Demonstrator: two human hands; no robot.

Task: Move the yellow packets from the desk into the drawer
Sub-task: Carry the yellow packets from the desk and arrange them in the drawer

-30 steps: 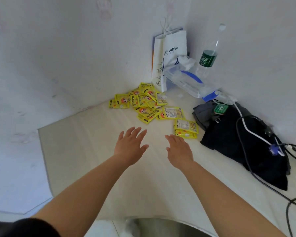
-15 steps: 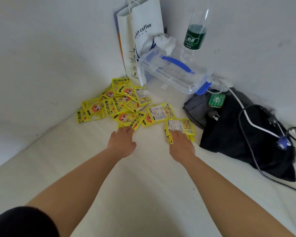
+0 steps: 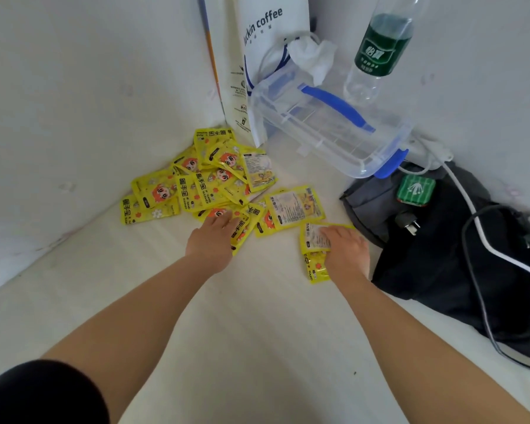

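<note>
the left hand (image 3: pixel 210 240) lies flat, holding nothing, fingertips on the heap of yellow printed foil packets (image 3: pixel 196 185), likely to gather them; the right hand (image 3: pixel 346 249) covers two strays (image 3: pixel 314 237) beneath it, grip unclear.

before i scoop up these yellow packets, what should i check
1. The left hand rests on the packet pile: ok.
2. The right hand is on the two loose packets: ok.
3. The fingers actually grip packets: cannot tell.
4. The drawer is open and ready: cannot tell, not in view.
5. The white cable is clear of the packets: ok.
6. Packets gathered together: not ok, spread across the desk.
</note>
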